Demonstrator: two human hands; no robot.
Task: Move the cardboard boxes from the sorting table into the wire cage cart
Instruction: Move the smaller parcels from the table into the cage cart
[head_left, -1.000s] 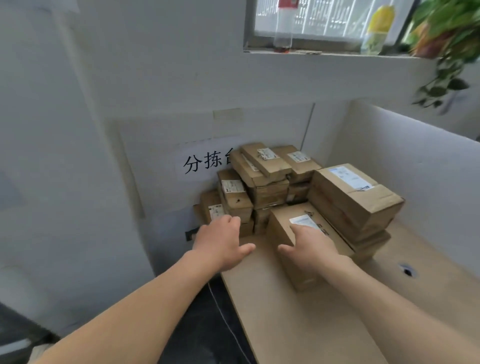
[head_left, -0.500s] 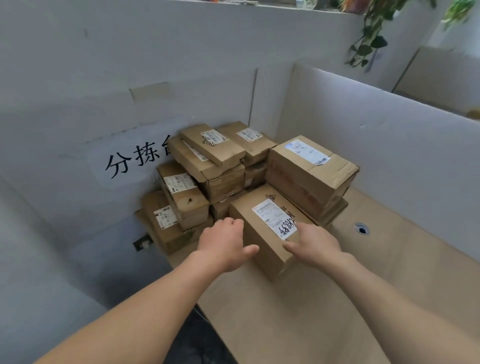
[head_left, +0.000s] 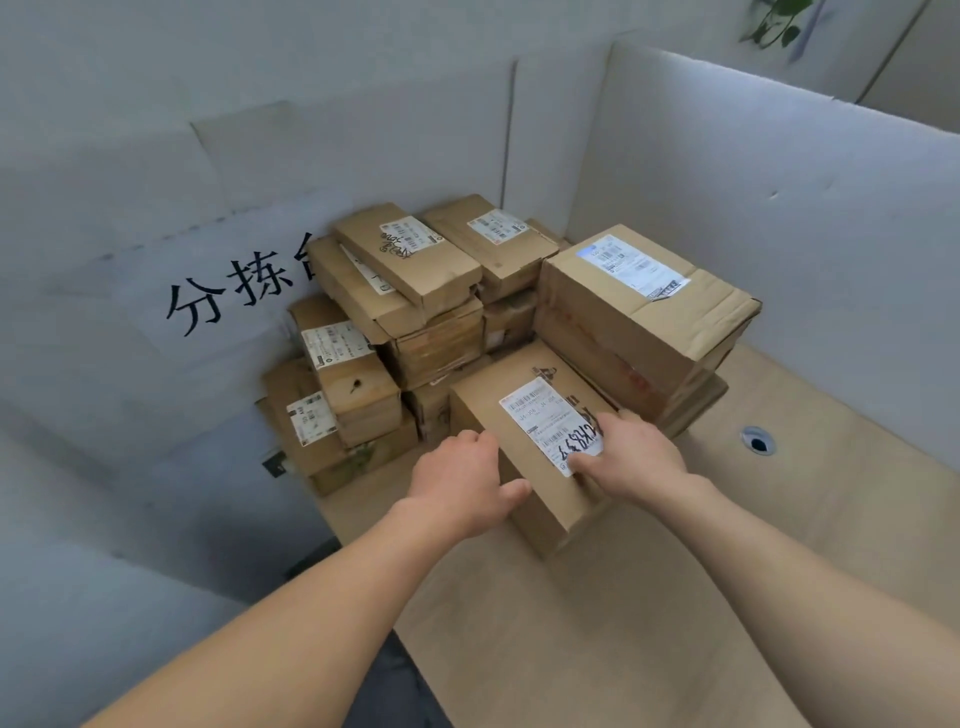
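The left hand (head_left: 460, 483) and right hand (head_left: 631, 457) had closed in on the front box (head_left: 491, 410); fingers curled round its sides, ready to lift.

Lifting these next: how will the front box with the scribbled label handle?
The front box probably stays stiff: crisp edges. Unlikely to tip, lying flat on the table. Both left hand and right hand grip it, hinting weight.

head cam | looks forward-down | close over sorting table (head_left: 623, 639) | single view
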